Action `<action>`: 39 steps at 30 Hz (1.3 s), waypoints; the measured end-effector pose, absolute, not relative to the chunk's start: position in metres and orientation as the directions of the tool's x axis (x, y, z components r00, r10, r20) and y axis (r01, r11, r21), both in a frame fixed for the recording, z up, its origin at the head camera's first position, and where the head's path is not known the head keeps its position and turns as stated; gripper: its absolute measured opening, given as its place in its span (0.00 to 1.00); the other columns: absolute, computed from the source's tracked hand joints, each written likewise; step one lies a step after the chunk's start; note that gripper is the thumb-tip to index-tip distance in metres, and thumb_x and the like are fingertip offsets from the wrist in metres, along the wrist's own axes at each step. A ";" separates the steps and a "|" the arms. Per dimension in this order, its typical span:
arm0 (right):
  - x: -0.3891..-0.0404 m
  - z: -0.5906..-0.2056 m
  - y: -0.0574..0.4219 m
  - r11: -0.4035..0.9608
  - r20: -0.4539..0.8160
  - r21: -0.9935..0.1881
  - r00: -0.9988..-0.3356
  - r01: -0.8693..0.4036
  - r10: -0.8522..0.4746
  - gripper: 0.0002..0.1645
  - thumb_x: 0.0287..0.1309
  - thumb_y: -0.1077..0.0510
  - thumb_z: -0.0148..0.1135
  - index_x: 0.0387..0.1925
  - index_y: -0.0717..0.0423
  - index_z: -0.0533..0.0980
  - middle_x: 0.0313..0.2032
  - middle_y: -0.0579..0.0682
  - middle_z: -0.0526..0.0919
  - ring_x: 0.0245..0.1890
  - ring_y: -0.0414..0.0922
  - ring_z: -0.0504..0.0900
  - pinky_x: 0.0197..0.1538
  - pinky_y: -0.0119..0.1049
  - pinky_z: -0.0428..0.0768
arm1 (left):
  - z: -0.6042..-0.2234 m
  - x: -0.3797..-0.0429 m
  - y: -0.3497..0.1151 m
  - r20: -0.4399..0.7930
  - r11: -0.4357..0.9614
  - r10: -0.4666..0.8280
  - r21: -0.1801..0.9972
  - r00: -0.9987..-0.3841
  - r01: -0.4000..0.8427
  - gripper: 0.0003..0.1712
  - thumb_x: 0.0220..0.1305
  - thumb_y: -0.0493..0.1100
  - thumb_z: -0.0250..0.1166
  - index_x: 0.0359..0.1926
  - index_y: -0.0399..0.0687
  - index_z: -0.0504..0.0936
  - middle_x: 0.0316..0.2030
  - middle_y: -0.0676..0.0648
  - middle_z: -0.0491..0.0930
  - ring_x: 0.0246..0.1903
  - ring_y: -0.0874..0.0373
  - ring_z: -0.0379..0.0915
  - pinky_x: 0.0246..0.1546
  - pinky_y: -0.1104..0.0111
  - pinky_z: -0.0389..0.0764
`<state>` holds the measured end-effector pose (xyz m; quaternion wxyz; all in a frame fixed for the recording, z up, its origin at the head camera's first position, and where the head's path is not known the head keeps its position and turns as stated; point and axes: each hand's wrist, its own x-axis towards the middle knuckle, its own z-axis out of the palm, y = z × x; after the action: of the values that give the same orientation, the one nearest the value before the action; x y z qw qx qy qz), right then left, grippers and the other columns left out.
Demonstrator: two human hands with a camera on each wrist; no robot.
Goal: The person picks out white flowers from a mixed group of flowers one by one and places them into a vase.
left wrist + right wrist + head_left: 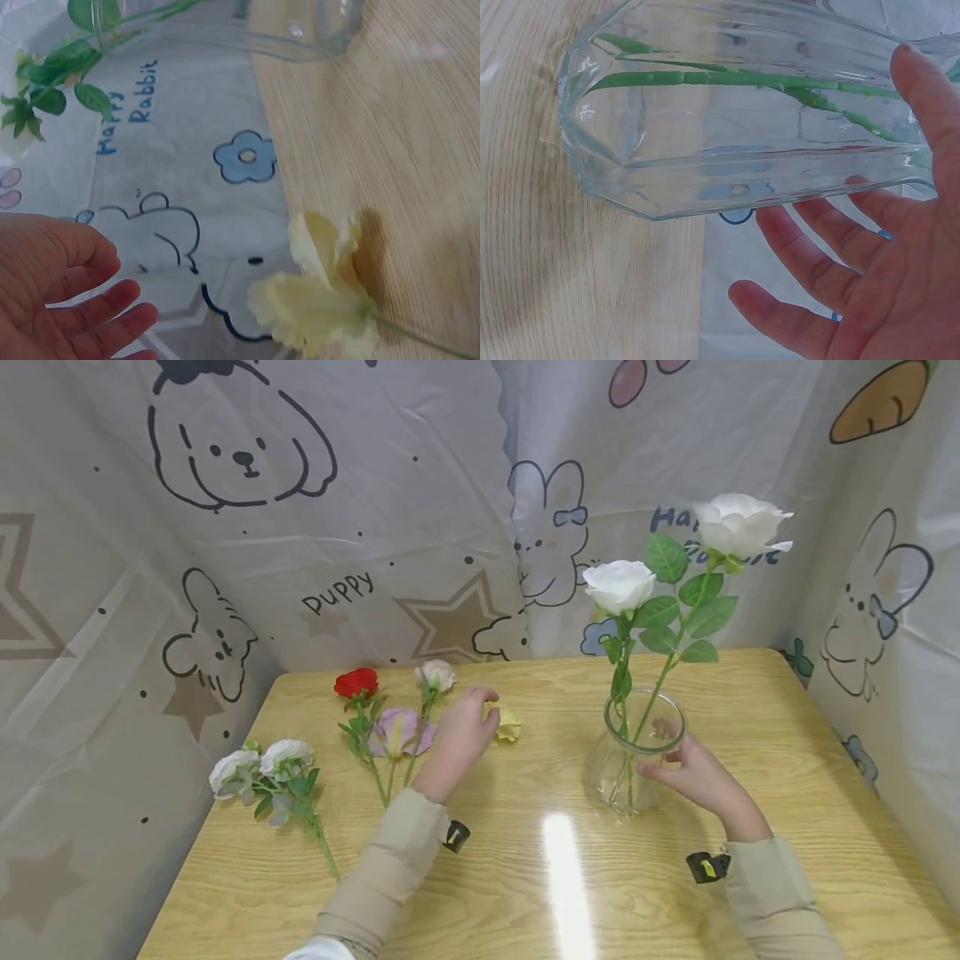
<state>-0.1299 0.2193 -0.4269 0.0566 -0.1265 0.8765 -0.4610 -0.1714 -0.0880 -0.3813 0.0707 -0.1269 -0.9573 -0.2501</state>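
Observation:
A clear glass vase (606,775) stands upright on the table, holding two white roses (619,587) on leafy green stems. My right hand (693,772) is at its right side, thumb in front and fingers behind, just below the rim. In the right wrist view, the thumb lies over the glass (667,135) and fingertips touch its other side; the little finger stands away. My left hand (465,727) hovers with loosely bent fingers, holding nothing. Beside it lies a yellow flower (509,725), whose ruffled petals (315,300) and thin stem show in the left wrist view.
Left of my left hand lie a red rose (356,682), a purple flower (397,732) and a pale pink rose (437,675). A white flower spray (287,758) lies near the table's left edge. Printed curtains (420,527) hang close behind and beside the wooden table (495,893).

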 end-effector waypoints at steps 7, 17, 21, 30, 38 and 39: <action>-0.130 -0.430 0.220 0.540 0.015 -0.826 -0.963 -0.165 -0.270 0.41 0.52 0.56 0.62 0.61 0.69 0.52 0.56 0.71 0.61 0.48 0.65 0.67 0.45 0.56 0.70 | -0.387 -0.168 -0.126 0.280 0.878 0.158 0.400 -0.947 0.265 0.11 0.57 0.36 0.59 0.41 0.36 0.78 0.40 0.39 0.77 0.28 0.51 0.74 0.26 0.65 0.77; -0.131 -0.431 0.220 0.528 0.032 -0.830 -0.960 -0.180 -0.278 0.41 0.52 0.57 0.62 0.61 0.69 0.53 0.56 0.70 0.62 0.49 0.64 0.67 0.45 0.56 0.70 | -0.391 -0.156 -0.183 0.208 0.916 0.047 0.381 -0.977 0.125 0.14 0.59 0.37 0.56 0.43 0.32 0.77 0.38 0.36 0.77 0.30 0.46 0.74 0.27 0.58 0.75; -0.132 -0.432 0.221 0.548 0.023 -0.818 -0.962 -0.175 -0.273 0.41 0.52 0.57 0.62 0.60 0.69 0.53 0.56 0.71 0.61 0.47 0.64 0.68 0.44 0.55 0.71 | -0.398 -0.149 -0.205 0.200 0.926 0.023 0.364 -0.979 0.096 0.13 0.59 0.35 0.55 0.42 0.29 0.77 0.37 0.35 0.76 0.27 0.49 0.70 0.25 0.61 0.74; -0.133 -0.430 0.221 0.534 0.041 -0.824 -0.959 -0.191 -0.280 0.41 0.51 0.57 0.63 0.60 0.69 0.54 0.55 0.70 0.63 0.47 0.64 0.68 0.45 0.56 0.70 | -0.415 -0.129 -0.248 -0.018 0.937 -0.108 0.331 -0.994 -0.108 0.17 0.61 0.37 0.52 0.47 0.27 0.72 0.42 0.30 0.73 0.22 0.51 0.69 0.18 0.63 0.72; -0.134 -0.433 0.221 0.507 0.051 -0.839 -0.956 -0.199 -0.290 0.41 0.51 0.59 0.63 0.61 0.69 0.53 0.56 0.69 0.62 0.52 0.63 0.64 0.48 0.56 0.67 | -0.430 -0.109 -0.277 -0.167 0.953 -0.151 0.239 -0.974 -0.188 0.14 0.60 0.34 0.51 0.38 0.21 0.71 0.26 0.32 0.74 0.21 0.47 0.72 0.19 0.60 0.73; -0.133 -0.433 0.221 0.510 0.047 -0.838 -0.957 -0.194 -0.288 0.41 0.51 0.58 0.63 0.61 0.69 0.53 0.57 0.70 0.61 0.52 0.63 0.65 0.48 0.57 0.67 | -0.431 -0.106 -0.279 -0.187 0.955 -0.160 0.219 -0.969 -0.200 0.14 0.60 0.35 0.52 0.37 0.21 0.72 0.23 0.35 0.74 0.20 0.48 0.71 0.18 0.61 0.72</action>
<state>-0.1333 0.2206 -0.4330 0.0491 -0.1389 0.8674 -0.4753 -0.1065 -0.2791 -0.4310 -0.0839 0.0915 -0.9851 -0.1189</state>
